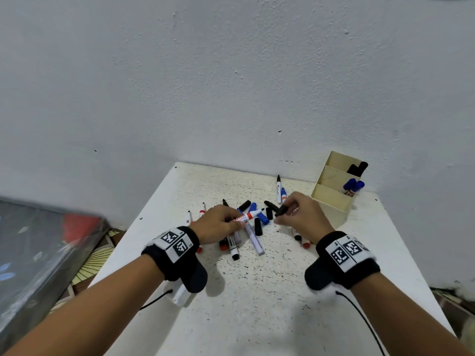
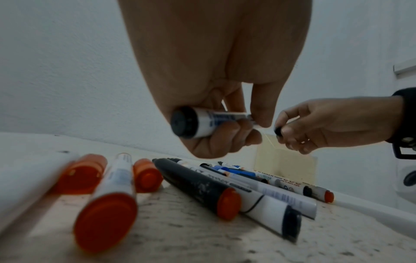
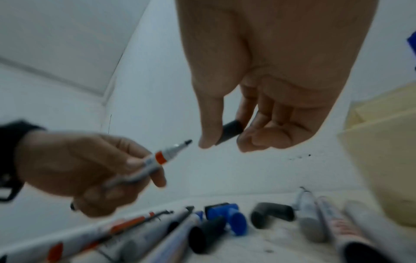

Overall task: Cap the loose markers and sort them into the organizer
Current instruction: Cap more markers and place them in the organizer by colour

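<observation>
Above scattered markers [image 1: 253,237], two hands hold one marker [image 1: 250,215], one cap [image 1: 282,210].

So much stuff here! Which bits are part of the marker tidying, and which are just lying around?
Part of the job:
left hand holding an uncapped marker
right hand pinching a black cap
loose markers and caps
organizer

Just lying about:
patterned mat
grey case

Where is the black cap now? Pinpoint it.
In the head view, the black cap is pinched in the right hand, right of the uncapped marker, near the organizer.
</observation>
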